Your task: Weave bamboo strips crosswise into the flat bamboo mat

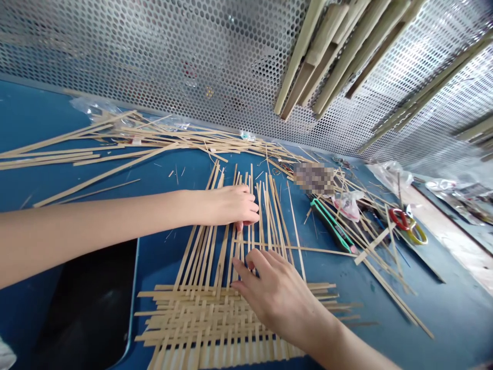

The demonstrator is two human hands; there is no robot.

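Observation:
A half-woven mat of pale bamboo strips lies on the table, its lengthwise strips fanning away from me. My left hand reaches in from the left over the far part of these strips. Its fingers are curled, with thumb and fingertips closed on a lengthwise bamboo strip. Nearer to me, my right hand hovers over the right side of the weave, thumb and forefinger apart above the strips. A thin loose crosswise strip runs right from between the hands across the lengthwise ones.
Left of the mat lies a dark tablet. A green utility knife and red-and-yellow-handled scissors lie at right among loose strips. More strips pile along the perforated metal panel, where bamboo lengths lean.

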